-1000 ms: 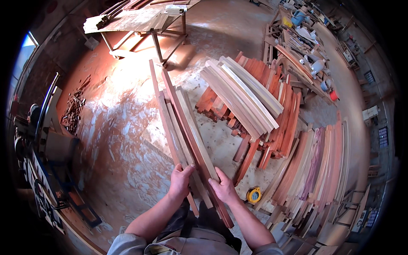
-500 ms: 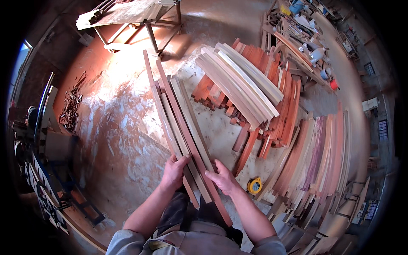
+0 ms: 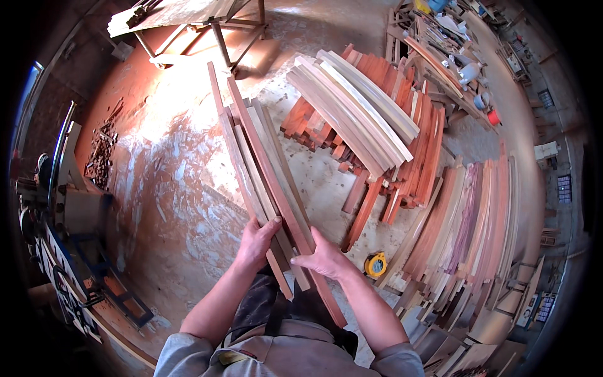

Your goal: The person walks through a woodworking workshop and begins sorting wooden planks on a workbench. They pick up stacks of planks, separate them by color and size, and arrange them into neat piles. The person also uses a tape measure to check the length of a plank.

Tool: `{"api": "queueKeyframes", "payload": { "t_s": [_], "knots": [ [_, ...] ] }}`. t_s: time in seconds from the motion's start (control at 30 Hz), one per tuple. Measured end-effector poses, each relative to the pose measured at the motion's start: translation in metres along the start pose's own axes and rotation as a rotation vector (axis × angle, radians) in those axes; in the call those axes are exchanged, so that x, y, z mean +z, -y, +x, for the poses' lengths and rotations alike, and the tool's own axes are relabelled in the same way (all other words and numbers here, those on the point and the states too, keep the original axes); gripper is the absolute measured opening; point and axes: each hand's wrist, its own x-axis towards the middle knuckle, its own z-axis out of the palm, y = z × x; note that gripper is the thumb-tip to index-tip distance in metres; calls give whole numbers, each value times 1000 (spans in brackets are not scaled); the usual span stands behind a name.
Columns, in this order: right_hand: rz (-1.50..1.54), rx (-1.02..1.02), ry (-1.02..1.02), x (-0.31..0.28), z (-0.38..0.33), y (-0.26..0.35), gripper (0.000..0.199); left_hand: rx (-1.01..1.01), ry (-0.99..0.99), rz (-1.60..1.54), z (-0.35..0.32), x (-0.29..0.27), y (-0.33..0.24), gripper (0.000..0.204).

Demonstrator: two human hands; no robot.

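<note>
Both my hands grip a bundle of long wooden strips (image 3: 260,182), some reddish and some pale, whose far ends reach out over the floor. My left hand (image 3: 256,244) closes on the bundle's left side, with the thumb lying on top. On the right side, my right hand (image 3: 323,256) wraps round the strips with its thumb across the upper face. The fingers under the wood are hidden. The strips' near ends hang close to my lap, with one reddish strip (image 3: 330,305) sticking out farthest toward me.
Right of the bundle lies a stack of red strips (image 3: 427,144) topped by pale boards (image 3: 352,113). A yellow tape measure (image 3: 375,265) sits near my right forearm. More boards (image 3: 465,220) lie farther right. A wooden table (image 3: 182,16) stands at the far left, machinery (image 3: 69,220) at the left.
My right hand has shifted slightly left, its thumb now farther over the strips. The strips' far ends lie slightly differently. The whole view has moved a little.
</note>
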Motion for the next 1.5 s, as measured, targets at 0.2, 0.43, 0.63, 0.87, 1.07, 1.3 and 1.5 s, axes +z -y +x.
{"api": "queueKeyframes", "payload": {
  "t_s": [0.2, 0.43, 0.63, 0.87, 1.07, 1.3, 1.5],
  "knots": [
    [148, -45, -64, -4, 21, -53, 87, 159, -212, 166, -8, 9, -2, 53],
    [-430, -287, -379, 14, 8, -41, 61, 219, -262, 382, -6, 7, -2, 70],
    [-651, -335, -451, 29, 12, -43, 62, 326, -449, 917, -4, 1, -8, 64],
    [-712, -433, -491, 36, -9, -52, 61, 206, -372, 994, -8, 4, -11, 68],
    [-294, 213, -293, 32, -64, -97, 58, 178, -299, 995, -12, 6, -21, 77],
    [-188, 90, -224, 52, -81, -112, 36, 248, -331, 989, -11, 0, -12, 68],
    [30, 300, -83, 24, -110, -87, 24, 245, -330, 1110, -8, 5, -18, 74]
  ]
}}
